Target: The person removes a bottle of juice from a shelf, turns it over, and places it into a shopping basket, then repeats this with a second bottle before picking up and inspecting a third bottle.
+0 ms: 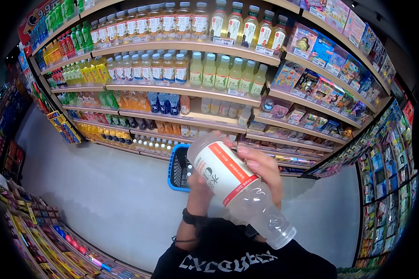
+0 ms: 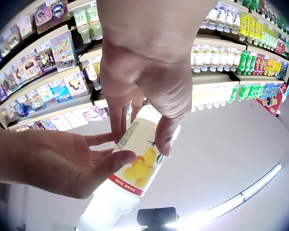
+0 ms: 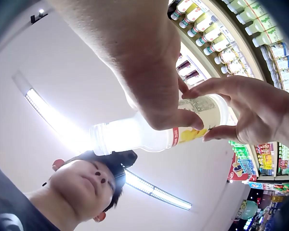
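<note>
I hold a clear plastic bottle (image 1: 233, 183) in front of my chest, tilted with its cap end toward me and its base toward the shelves. It has a white label with a red band and a yellow fruit picture (image 2: 139, 168). My left hand (image 1: 198, 186) grips the bottle's base end, with fingers and thumb curled round it (image 2: 156, 120). My right hand (image 1: 265, 169) holds the labelled middle from the other side, and its thumb (image 3: 183, 119) presses on the label. The left hand (image 3: 260, 110) also shows in the right wrist view. A black band sits on my left wrist.
A blue shopping basket (image 1: 177, 168) stands on the grey floor below the shelves. Drink shelves (image 1: 181, 88) full of bottles run ahead, with packaged goods (image 1: 326, 79) to the right. More racks line the left and right edges of the aisle.
</note>
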`<state>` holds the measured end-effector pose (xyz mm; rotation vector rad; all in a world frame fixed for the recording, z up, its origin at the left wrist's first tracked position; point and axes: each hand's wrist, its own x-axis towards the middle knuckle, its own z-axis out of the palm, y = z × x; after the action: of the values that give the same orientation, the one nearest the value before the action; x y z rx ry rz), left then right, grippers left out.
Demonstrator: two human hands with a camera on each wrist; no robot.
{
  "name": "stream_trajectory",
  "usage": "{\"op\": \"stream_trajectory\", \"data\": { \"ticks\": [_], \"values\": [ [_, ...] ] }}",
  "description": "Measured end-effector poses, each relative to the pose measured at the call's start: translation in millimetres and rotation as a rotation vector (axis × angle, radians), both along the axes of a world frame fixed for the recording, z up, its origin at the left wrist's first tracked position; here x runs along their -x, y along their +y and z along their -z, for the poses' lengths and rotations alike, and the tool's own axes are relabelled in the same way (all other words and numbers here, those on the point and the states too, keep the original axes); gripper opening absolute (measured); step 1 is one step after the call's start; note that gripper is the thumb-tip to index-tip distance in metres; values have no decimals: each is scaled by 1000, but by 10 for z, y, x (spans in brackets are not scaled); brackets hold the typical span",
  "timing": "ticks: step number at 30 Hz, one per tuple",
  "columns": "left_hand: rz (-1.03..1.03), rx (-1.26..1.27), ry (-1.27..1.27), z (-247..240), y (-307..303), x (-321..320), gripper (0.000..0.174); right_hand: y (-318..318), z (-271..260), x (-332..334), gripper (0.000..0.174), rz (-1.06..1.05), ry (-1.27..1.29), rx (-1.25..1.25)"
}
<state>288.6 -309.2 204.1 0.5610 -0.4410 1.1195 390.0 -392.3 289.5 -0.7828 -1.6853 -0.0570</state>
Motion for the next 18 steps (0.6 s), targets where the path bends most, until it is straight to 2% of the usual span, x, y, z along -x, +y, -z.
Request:
{"op": "stream_trajectory", "data": {
  "ticks": [2,4,6,8,9,11,13,16,18],
  "values": [
    [-49,-31,-74,-8,3,0,105,9,44,-28,73,62,14,34],
    [-116,-64,-125,-54,8,14,104,-91,-38,-64,94,84,25,278],
    [-240,-5,-8,-152,-58,57,98,-62,63,36,103,-106,307,235],
    [-371,58,92,-213,-113,59,94,-9,122,8,109,-176,502,278],
    [-443,5,236,-298,-146,89,93,6,119,-21,110,-236,605,296],
    [-474,-279,361,-216,-18,184,95,35,119,-57,111,-335,758,272],
    [-411,-515,314,-177,26,139,105,15,74,-81,110,-408,857,295],
    [-213,-757,863,-37,38,356,115,1,63,-136,108,-568,934,319],
    [-75,-594,876,-32,-164,264,102,-30,43,-175,106,-666,917,358]
  ]
}}
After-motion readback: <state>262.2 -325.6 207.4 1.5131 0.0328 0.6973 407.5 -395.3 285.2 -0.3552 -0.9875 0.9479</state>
